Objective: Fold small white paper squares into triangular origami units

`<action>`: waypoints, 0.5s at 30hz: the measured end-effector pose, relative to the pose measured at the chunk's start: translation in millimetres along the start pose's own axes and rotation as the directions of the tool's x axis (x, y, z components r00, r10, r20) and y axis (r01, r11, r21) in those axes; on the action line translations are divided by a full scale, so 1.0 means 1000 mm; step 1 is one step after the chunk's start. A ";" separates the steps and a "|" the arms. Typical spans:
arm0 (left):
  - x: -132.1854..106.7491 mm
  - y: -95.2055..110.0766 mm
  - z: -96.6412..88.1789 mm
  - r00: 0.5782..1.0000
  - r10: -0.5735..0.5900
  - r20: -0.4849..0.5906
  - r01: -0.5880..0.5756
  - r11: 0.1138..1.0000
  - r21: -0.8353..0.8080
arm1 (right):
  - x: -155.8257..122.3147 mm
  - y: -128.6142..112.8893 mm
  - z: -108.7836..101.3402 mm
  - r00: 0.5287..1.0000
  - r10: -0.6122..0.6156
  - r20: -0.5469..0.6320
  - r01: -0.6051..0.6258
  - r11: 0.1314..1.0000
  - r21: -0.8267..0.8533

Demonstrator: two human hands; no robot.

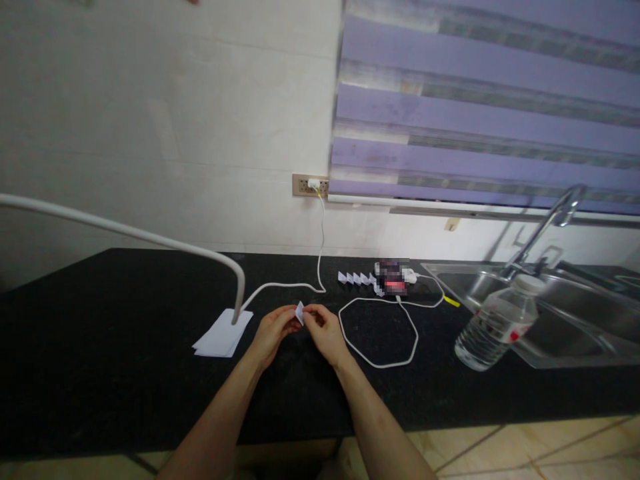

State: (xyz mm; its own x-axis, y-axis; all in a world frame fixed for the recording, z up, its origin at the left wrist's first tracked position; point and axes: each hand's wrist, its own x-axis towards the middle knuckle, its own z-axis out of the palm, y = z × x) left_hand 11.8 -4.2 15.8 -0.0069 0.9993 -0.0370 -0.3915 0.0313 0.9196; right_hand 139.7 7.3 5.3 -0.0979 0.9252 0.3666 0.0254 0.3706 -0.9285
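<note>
Between my two hands is a small folded piece of white paper (299, 313), raised over the black counter. My left hand (273, 331) pinches it from the left, and my right hand (324, 329) has its fingertips on the right side. To the left lies a stack of white paper sheets (220, 339). Beyond my right hand, several small folded paper pieces (357, 279) stand in a row beside a phone-like device (393, 277), which is partly blurred out.
A white cable (380, 366) loops on the counter (150, 393) right of my hands. Another runs to the wall outlet (310, 185). A thick white bent tube (200, 250) crosses from the left. At right are a large water bottle (493, 327), a metal sink (565, 300) and a faucet (543, 230).
</note>
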 end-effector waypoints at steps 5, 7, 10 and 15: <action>0.001 -0.001 0.000 1.000 0.018 -0.023 -0.019 1.000 -0.003 | -0.002 -0.002 0.002 0.996 0.063 0.064 -0.064 0.998 0.014; 0.001 -0.002 0.000 0.999 0.016 -0.028 -0.016 1.000 0.006 | -0.001 0.001 0.001 0.998 0.048 0.043 -0.048 0.999 0.004; 0.001 -0.002 0.000 0.999 0.018 -0.037 -0.017 0.999 0.028 | -0.001 0.003 0.000 0.999 0.039 0.034 -0.040 0.999 0.027; -0.001 -0.001 0.002 0.997 0.045 -0.063 -0.041 0.997 0.066 | 0.000 0.001 -0.001 0.997 0.073 0.038 -0.075 0.995 0.065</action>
State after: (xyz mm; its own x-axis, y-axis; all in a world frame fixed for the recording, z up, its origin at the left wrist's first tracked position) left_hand 13.8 -5.1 16.1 -0.0820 0.9964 -0.0200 -0.3289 -0.0081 0.9443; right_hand 140.7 7.6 4.5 -0.1334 0.9459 0.2957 -0.0320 0.2941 -0.9552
